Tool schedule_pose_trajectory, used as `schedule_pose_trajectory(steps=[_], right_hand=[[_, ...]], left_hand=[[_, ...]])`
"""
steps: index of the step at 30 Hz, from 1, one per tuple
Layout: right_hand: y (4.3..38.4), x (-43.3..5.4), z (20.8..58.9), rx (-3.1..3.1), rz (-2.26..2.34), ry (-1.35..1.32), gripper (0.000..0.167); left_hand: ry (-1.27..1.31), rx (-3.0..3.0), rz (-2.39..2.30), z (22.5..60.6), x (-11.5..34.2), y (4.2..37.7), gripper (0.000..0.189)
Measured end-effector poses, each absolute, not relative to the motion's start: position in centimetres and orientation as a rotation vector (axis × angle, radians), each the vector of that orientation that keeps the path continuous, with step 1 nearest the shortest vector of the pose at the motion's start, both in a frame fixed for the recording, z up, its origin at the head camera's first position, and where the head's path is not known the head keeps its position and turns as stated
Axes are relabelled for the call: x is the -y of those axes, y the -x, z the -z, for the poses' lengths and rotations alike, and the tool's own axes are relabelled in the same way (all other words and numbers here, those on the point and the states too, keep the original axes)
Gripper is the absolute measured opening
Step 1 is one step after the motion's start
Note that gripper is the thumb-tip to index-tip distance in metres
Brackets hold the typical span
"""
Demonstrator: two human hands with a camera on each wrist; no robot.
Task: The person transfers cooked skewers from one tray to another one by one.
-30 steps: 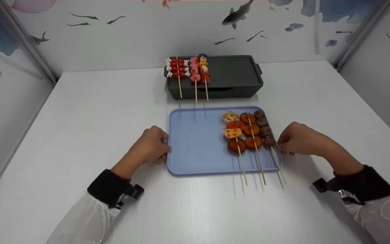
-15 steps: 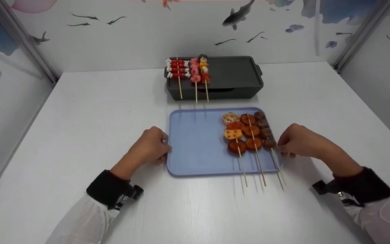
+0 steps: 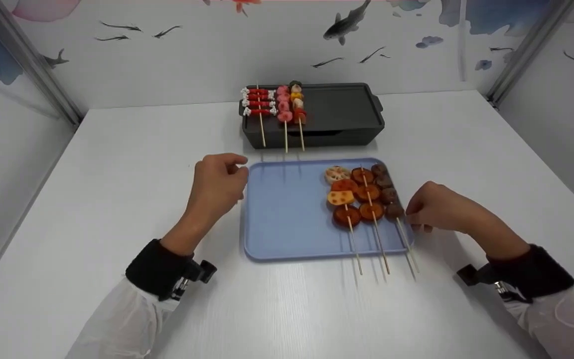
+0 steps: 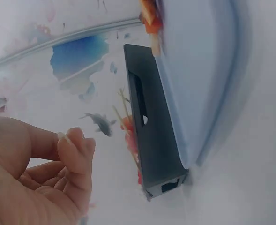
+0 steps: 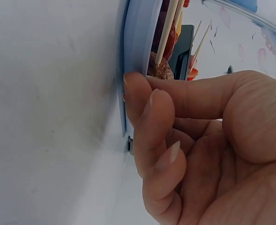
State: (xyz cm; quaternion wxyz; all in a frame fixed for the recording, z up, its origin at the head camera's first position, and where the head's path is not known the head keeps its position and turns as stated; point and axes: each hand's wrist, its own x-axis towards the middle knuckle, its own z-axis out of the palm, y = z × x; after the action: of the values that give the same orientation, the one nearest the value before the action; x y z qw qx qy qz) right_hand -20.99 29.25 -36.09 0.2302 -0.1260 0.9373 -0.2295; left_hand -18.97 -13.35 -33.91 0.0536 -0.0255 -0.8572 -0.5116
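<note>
A blue rectangular tray lies on the white table, with several skewers of toy food along its right side. These bear lotus-root and orange slices, round brown slices and dark brown balls. My right hand pinches the tray's right rim between thumb and fingers, as the right wrist view also shows. Lifted off the tray, my left hand hovers beside its far left corner. Its fingers are loosely curled and hold nothing in the left wrist view.
Behind the tray stands a black grill. On its left part lie a red-and-white skewer, a pink skewer and a mixed-colour skewer, handles jutting over the front. A patterned wall closes off the back.
My left hand has let go of the tray's left rim and moved up and forward toward the grill. The right hand stays at the right rim; the tray has hardly moved.
</note>
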Motion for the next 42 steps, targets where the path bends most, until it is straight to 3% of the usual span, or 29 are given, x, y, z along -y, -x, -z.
schedule_pose_trajectory(steps=[11, 20, 25, 28, 30, 32, 37, 42], right_hand=[[20.8, -28.8, 36.2, -2.581, 0.631, 0.307, 0.022], [20.6, -28.3, 36.0, -2.575, 0.623, 0.279, 0.023], [20.7, -28.3, 36.1, -2.578, 0.609, 0.291, 0.021], [20.7, -28.6, 36.2, -2.585, 0.608, 0.308, 0.021], [20.7, -28.9, 36.2, -2.586, 0.614, 0.312, 0.022], [20.7, -29.0, 36.2, -2.586, 0.621, 0.314, 0.022], [20.7, -28.9, 36.1, -2.584, 0.619, 0.3, 0.022], [20.7, -28.7, 36.1, -2.581, 0.601, 0.275, 0.023]], left_hand=[[0.14, 2.511, 1.854, 30.2, 8.5, 21.8, 0.037], [-0.069, 2.638, 2.114, 29.1, 5.6, 25.5, 0.06], [-0.172, 2.734, 2.097, 28.8, 4.6, 26.7, 0.048], [-0.22, 2.783, 2.105, 28.9, 3.8, 27.8, 0.059], [-0.237, 2.824, 2.103, 29.2, 3.3, 28.9, 0.08], [-0.25, 2.866, 2.089, 29.1, 2.8, 29.5, 0.088], [-0.2, 2.964, 1.984, 28.7, 1.9, 29.8, 0.08], [-0.194, 2.984, 1.896, 30.9, 1.3, 32.2, 0.072]])
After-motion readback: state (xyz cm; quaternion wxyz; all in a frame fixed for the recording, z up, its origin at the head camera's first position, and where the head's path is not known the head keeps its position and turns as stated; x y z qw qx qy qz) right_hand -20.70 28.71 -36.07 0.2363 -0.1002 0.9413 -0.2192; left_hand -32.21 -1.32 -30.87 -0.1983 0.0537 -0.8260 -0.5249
